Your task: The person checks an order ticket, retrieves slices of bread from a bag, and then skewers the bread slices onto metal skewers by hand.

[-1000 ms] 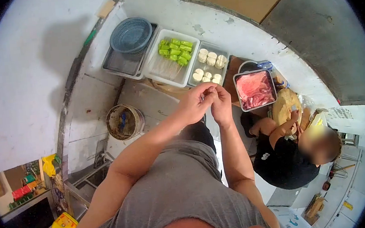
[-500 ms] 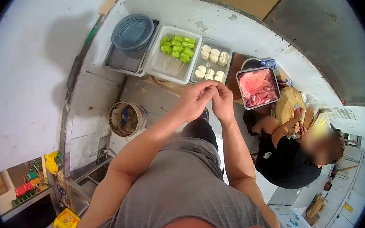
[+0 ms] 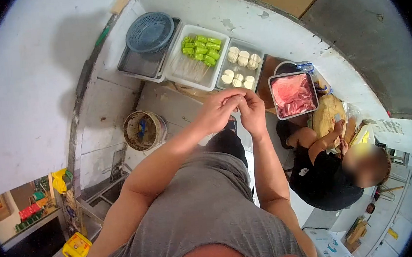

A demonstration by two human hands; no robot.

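In front of my waist, my left hand (image 3: 220, 111) and my right hand (image 3: 252, 114) meet at the fingertips. Fingers and thumbs on both are curled and pressed together, and whatever may be between them is hidden. Just beyond stands a clear tray (image 3: 228, 86) with white round pieces (image 3: 243, 58) grouped in it. Left of it, a white tray (image 3: 172, 73) carries green pepper pieces (image 3: 202, 49) on thin skewers. A tub of raw red meat (image 3: 293, 95) is to the right of my hands.
A blue-grey plastic basket (image 3: 150, 32) rests on a dark tray (image 3: 141, 64) at the back left. Below is a dirty bucket (image 3: 159, 137). At right, a person in black (image 3: 320, 179) works at a wooden chopping block (image 3: 323, 118). A yellow jug (image 3: 76, 249) stands lower left.
My hands stay joined, with only a small shift of the fingers. The view has moved slightly, and the person at right has moved a hand a little over the chopping block.
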